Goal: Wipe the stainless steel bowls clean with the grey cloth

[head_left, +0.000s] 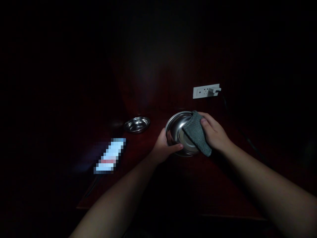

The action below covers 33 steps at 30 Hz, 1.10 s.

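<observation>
You appear to be wiping the steel bowl [178, 129], which sits just right of the frame's centre. Your left hand [163, 148] grips its left side, thumb inside the wall and fingers mostly hidden behind. Your right hand [215, 132] pinches a grey-green cloth [197, 132] draped over the bowl's right rim. The next move likely calls for a firm left hold while the cloth works along the wall and rim.

The bowl's mouth tilts up and towards you; being round, it has no long axis. The cloth's long axis slants from the rim down to the lower right. Whether the bowl's base touches the bench [135, 145], you cannot tell. A smaller bowl [137, 125] rests left of centre, mouth up.
</observation>
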Motion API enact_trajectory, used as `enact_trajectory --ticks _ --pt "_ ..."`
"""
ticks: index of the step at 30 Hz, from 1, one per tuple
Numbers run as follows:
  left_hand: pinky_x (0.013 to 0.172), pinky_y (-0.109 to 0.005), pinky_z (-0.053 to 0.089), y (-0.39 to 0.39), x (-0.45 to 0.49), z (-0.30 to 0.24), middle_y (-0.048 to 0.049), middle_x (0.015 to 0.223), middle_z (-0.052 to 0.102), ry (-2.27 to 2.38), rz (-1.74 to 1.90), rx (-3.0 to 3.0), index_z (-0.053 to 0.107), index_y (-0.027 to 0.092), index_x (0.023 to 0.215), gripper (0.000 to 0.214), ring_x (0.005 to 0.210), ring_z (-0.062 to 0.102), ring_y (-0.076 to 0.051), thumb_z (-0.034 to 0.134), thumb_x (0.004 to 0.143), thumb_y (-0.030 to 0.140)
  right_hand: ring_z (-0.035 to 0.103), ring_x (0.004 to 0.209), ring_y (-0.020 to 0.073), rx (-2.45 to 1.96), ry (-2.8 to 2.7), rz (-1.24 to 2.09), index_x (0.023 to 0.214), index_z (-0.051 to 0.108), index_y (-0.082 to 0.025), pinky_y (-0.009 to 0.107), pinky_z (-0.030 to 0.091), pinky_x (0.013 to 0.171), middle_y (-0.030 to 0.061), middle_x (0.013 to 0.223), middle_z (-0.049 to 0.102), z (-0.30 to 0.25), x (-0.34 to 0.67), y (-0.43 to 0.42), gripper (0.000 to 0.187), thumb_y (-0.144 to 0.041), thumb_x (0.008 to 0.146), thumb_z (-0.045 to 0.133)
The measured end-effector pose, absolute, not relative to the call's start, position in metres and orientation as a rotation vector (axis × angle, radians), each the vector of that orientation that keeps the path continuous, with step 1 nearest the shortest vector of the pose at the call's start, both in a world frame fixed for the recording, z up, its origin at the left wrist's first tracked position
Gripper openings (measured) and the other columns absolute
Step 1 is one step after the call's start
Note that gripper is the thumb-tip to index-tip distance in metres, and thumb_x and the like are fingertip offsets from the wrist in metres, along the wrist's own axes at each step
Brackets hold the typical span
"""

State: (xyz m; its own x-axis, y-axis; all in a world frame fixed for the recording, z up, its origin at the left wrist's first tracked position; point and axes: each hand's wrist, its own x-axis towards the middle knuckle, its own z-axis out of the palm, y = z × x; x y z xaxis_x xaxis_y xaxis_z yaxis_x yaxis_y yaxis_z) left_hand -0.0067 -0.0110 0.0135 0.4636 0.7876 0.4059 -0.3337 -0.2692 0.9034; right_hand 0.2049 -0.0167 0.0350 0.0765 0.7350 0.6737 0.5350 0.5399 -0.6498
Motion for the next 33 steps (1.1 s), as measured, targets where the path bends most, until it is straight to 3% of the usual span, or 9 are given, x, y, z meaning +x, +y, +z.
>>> enact_trajectory --ticks 33 --pt "0.1 -0.048 0.04 -0.0105 -0.0049 0.0103 -0.0148 0.135 0.05 0.39 1.117 1.452 0.041 0.02 0.126 0.076 0.124 0.048 -0.032 0.08 0.06 0.018 0.057 0.105 0.0259 -1.136 -1.646 0.189 0.121 0.054 -0.024 0.045 0.043 0.094 0.0068 0.116 0.061 0.0388 0.2041 -0.0189 0.045 -0.047 0.083 0.055"
